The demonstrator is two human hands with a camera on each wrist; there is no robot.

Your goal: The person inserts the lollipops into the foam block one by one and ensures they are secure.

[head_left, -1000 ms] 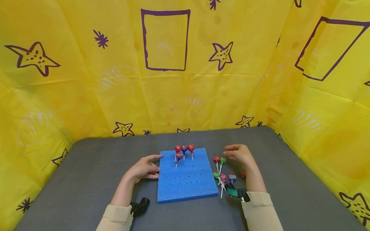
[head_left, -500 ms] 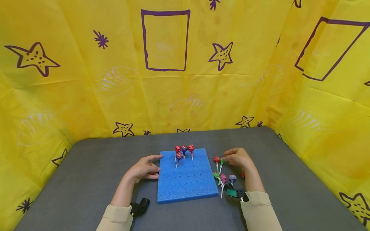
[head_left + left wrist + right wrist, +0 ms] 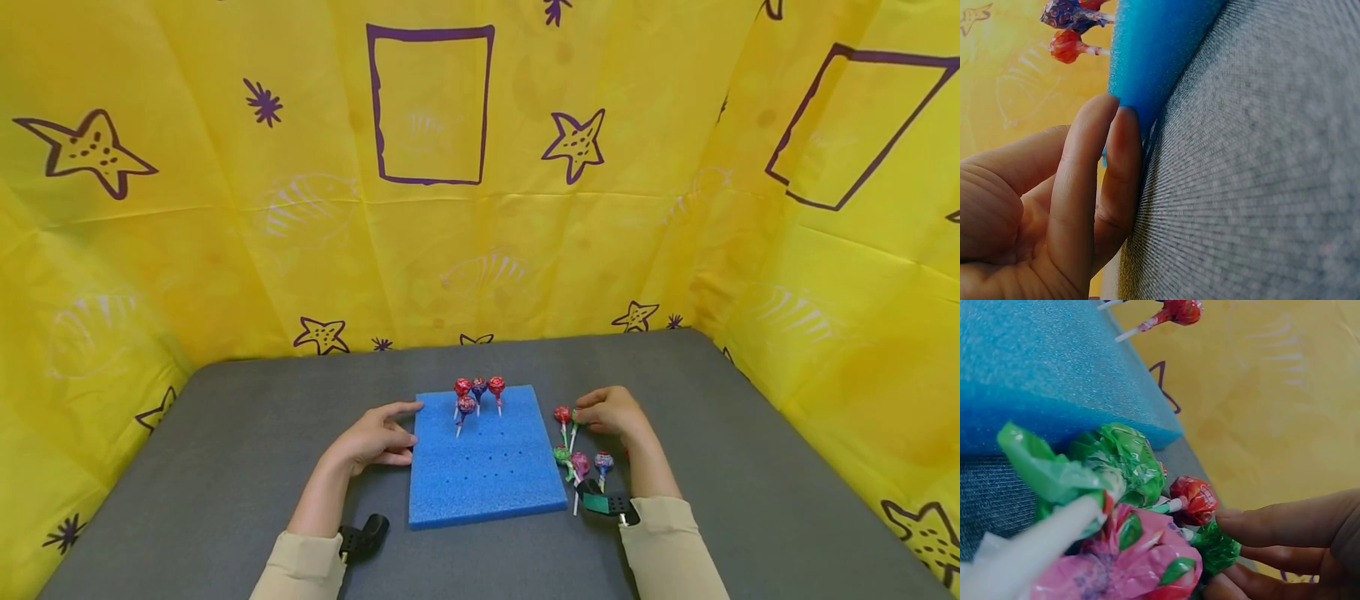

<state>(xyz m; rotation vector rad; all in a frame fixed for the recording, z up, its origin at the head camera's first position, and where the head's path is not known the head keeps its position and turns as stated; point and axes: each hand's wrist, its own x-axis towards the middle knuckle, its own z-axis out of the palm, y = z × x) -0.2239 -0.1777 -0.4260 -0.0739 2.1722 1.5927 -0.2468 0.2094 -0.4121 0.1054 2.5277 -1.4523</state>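
Observation:
On the table lies a blue foam board [image 3: 487,492] with rows of small holes. Several wrapped lollipops, among them a red one [image 3: 497,385] and a purple one [image 3: 466,405], stand in its far part, sticks down. My left hand [image 3: 377,437] rests at the board's left side; the left wrist view has its fingertips [image 3: 1124,125] against the foam edge. To the right of the board, my right hand [image 3: 611,412] pinches the wrapped head of a green lollipop [image 3: 1219,549] between thumb and fingers. A red lollipop [image 3: 1194,500] lies right beside it.
More loose lollipops lie right of the board: a second green one [image 3: 562,455], a pink one [image 3: 580,463] and a blue one [image 3: 603,461]. A yellow patterned cloth [image 3: 480,275] rises behind the grey table [image 3: 247,467].
My right hand has come down and slightly left onto the green lollipop, its fingers closing on the head. The left hand and the board have stayed in place.

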